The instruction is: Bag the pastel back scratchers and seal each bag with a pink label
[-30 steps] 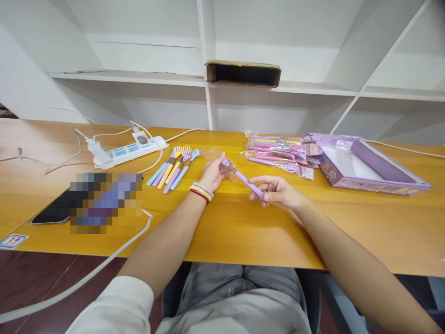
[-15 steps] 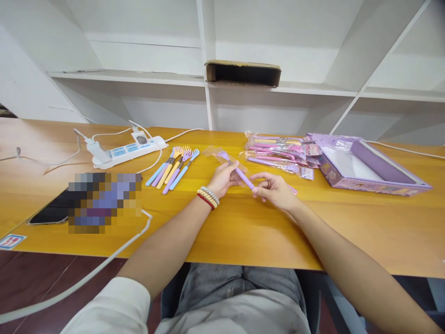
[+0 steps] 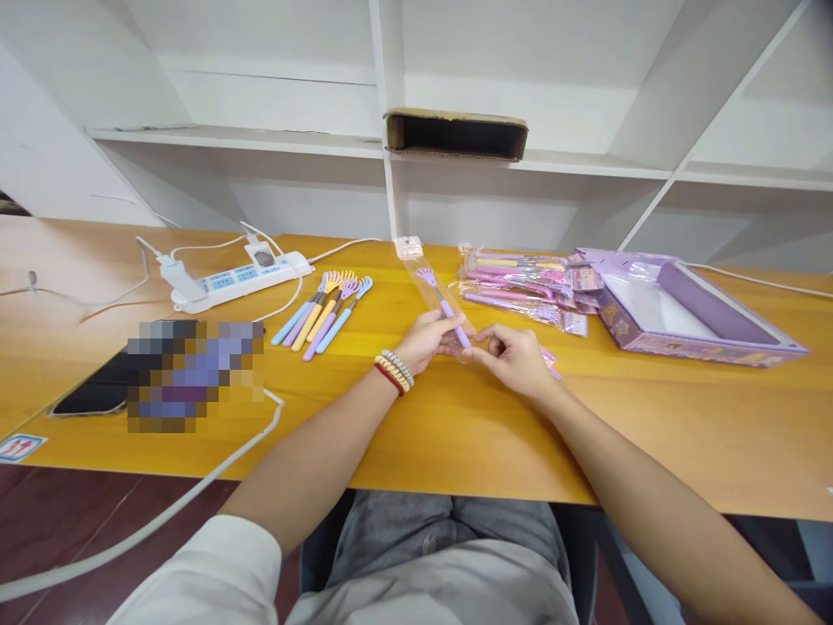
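Observation:
A purple back scratcher (image 3: 445, 305) with a hand-shaped head lies inside a clear plastic bag (image 3: 420, 265), tilted with its head away from me. My left hand (image 3: 428, 340) is closed around the bag and the lower handle, thumb on top. At the handle's bottom end, my right hand (image 3: 511, 354) has its thumb and forefinger pinched at the bag's edge; its other fingers are curled. Left of my hands, several unwrapped back scratchers (image 3: 324, 312) in blue, purple and yellow lie side by side. Several bagged back scratchers (image 3: 514, 282) are piled to the right.
An open purple box (image 3: 690, 338) stands at the right. On the left are a white power strip (image 3: 244, 282) with plugs and cables, a dark phone (image 3: 91, 395) and a blurred patch. A cardboard box (image 3: 455, 117) sits on the white shelf behind. A pink card (image 3: 550, 360) shows beside my right hand.
The back scratcher has slid down deeper into the bag, its handle end now between my hands. The bag's top now stretches up beyond the head. My right hand has shifted slightly left.

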Tool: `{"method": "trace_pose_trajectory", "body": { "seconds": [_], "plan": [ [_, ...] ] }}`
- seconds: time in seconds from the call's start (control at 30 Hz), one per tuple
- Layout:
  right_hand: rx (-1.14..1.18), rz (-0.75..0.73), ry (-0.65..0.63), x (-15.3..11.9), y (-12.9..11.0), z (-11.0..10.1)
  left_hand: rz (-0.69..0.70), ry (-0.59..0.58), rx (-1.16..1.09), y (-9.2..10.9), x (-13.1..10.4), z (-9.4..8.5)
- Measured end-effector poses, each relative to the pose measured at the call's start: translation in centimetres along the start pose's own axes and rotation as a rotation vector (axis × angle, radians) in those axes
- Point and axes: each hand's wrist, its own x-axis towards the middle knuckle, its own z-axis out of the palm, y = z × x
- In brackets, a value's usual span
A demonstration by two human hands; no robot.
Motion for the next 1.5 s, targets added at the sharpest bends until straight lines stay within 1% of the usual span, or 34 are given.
{"method": "trace_pose_trajectory", "body": {
  "seconds": [0.1, 0.27, 0.4, 0.47, 0.53, 0.6, 0.67, 0.8, 0.9, 1.0, 1.13, 1.3, 1.5],
  "plan": [
    [0.010, -0.058, -0.047, 0.0, -0.1, -0.2, 0.006, 0.004, 0.022, 0.2, 0.1, -0.3],
    [-0.016, -0.124, -0.071, -0.1, 0.1, -0.1, 0.001, 0.000, 0.053, 0.2, 0.1, -0.2],
    [-0.051, -0.120, -0.093, -0.1, 0.3, 0.1, 0.025, -0.025, 0.099, 0.0, -0.1, 0.2],
    [-0.055, -0.109, -0.069, 0.0, 0.4, 0.2, 0.029, -0.039, 0.125, -0.2, -0.3, 0.5],
    [-0.055, -0.119, -0.015, 0.0, 0.5, 0.2, 0.010, -0.076, 0.161, -0.3, -0.5, 0.9],
    [-0.063, -0.144, 0.040, 0.0, 0.5, 0.1, -0.014, -0.108, 0.187, -0.4, -0.7, 1.3],
    [-0.083, -0.179, 0.074, 0.0, 0.4, 0.0, -0.025, -0.110, 0.185, -0.5, -0.9, 1.6],
    [-0.107, -0.250, 0.057, 0.2, 0.1, -0.3, -0.048, -0.108, 0.116, -0.2, -1.1, 1.8],
    [-0.087, -0.276, 0.034, 0.2, -0.1, -0.4, -0.070, -0.145, 0.028, 0.1, -1.2, 1.8],
    [-0.067, -0.267, 0.029, 0.2, 0.2, -0.2, -0.117, -0.172, -0.030, 0.0, -1.2, 1.7],
    [-0.047, -0.206, 0.016, 0.0, 0.6, 0.0, -0.168, -0.150, -0.062, -0.4, -0.9, 1.5],
    [-0.001, -0.166, -0.038, 0.0, 0.5, -0.2, -0.188, -0.134, -0.107, -0.5, -0.7, 1.4],
    [0.067, -0.083, -0.029, 0.2, 0.2, -0.3, -0.217, -0.133, -0.111, -0.9, -0.8, 1.7]
  ]
}}
